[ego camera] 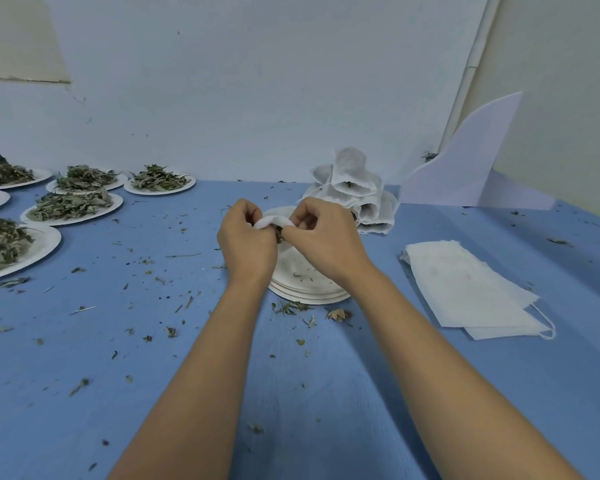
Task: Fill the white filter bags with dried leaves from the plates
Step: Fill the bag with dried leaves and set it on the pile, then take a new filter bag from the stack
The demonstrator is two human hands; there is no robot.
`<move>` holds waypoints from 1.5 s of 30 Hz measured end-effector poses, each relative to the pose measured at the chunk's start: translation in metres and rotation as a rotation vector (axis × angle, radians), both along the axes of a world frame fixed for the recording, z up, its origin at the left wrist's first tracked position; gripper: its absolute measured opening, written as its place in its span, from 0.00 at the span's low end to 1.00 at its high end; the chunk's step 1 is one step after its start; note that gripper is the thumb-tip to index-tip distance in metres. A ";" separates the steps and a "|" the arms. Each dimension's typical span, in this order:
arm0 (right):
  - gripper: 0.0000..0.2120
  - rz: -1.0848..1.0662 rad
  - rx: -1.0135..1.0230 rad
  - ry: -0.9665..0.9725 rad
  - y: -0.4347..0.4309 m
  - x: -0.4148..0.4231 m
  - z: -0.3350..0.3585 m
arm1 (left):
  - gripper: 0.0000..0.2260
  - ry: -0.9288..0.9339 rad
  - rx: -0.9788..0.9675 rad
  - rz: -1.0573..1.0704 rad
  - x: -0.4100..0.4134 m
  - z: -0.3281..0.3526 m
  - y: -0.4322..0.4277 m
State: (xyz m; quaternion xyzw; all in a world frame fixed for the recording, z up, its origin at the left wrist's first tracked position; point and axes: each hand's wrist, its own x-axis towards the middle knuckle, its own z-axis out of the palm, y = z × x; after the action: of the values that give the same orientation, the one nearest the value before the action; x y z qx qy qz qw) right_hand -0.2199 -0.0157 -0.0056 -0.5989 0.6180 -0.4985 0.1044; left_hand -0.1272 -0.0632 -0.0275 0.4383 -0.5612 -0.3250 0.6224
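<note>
My left hand (pixel 246 239) and my right hand (pixel 323 235) meet above a stack of empty white paper plates (pixel 309 285) at the table's middle. Both pinch one white filter bag (pixel 274 221); dark dried leaves (pixel 278 234) show between my fingers just below it. Several plates heaped with dried leaves (pixel 71 206) stand at the left. Behind my right hand rises a pile of filled filter bags (pixel 352 188). Flat empty filter bags (pixel 465 285) lie to the right.
The blue table (pixel 153 341) is strewn with leaf crumbs. A white foam board piece (pixel 465 168) leans at the back right against the wall. The wall runs close behind the plates and the pile.
</note>
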 end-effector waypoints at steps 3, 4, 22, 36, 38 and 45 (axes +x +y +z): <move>0.10 0.069 0.016 -0.038 0.002 -0.001 0.001 | 0.15 -0.014 -0.009 0.056 -0.001 0.001 0.003; 0.10 0.091 0.020 -0.059 0.003 -0.002 0.001 | 0.15 -0.019 -0.021 0.064 -0.002 0.001 0.004; 0.05 0.021 0.011 -0.184 -0.008 -0.014 -0.010 | 0.13 -0.097 0.042 -0.124 -0.004 -0.004 0.002; 0.08 0.258 0.199 -0.432 -0.003 -0.016 -0.009 | 0.13 -0.019 0.025 -0.234 -0.001 -0.001 -0.001; 0.07 0.213 0.178 -0.339 -0.002 -0.015 -0.010 | 0.13 -0.006 0.024 -0.232 -0.001 -0.001 -0.002; 0.08 -0.142 -0.072 -0.056 -0.005 -0.008 -0.013 | 0.10 -0.405 -0.111 0.153 0.005 -0.001 0.003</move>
State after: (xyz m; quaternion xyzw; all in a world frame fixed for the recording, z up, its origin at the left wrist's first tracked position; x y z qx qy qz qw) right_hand -0.2280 -0.0210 -0.0183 -0.5429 0.6374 -0.5430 0.0648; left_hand -0.1221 -0.0606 -0.0287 0.5010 -0.6569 -0.1508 0.5429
